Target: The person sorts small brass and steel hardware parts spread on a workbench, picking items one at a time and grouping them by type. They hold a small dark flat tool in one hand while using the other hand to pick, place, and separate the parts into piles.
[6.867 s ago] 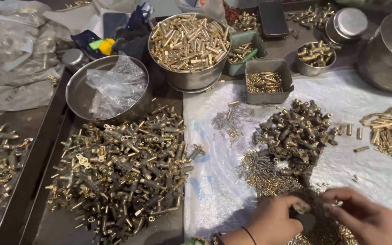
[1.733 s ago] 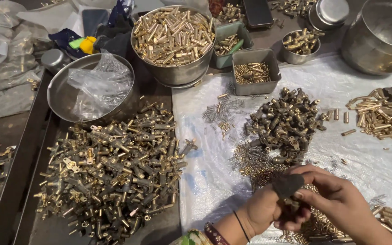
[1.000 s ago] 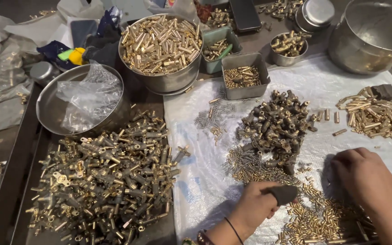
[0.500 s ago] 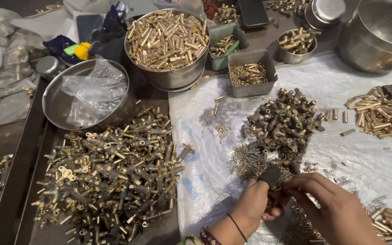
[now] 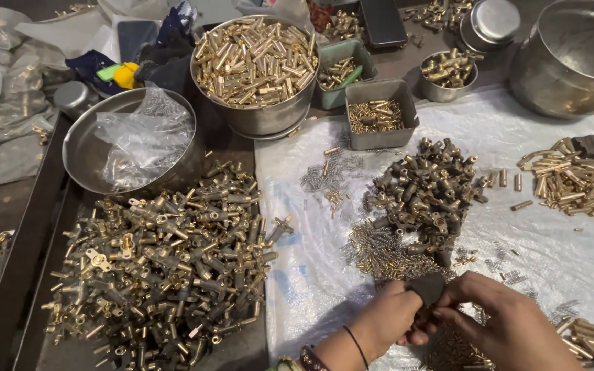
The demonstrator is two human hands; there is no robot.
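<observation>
Over white sheet, left hand (image 5: pixel 390 323) pinching dark fitting (image 5: pixel 426 287).

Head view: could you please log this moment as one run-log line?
left hand: holds dark part | right hand: touches it | white sheet beneath

Right hand (image 5: pixel 510 323) back from the brass pile onto the dark piece (image 5: pixel 426 287).

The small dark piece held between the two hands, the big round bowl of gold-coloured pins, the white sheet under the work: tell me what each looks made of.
Small dark piece, held by the left hand and right hand: matte dark grey, maybe metal or plastic; unclear.
Big round bowl: likely steel, silvery reflective wall; its pins look like brass, shiny yellow.
White sheet: probably woven plastic, slight sheen and creases.
</observation>
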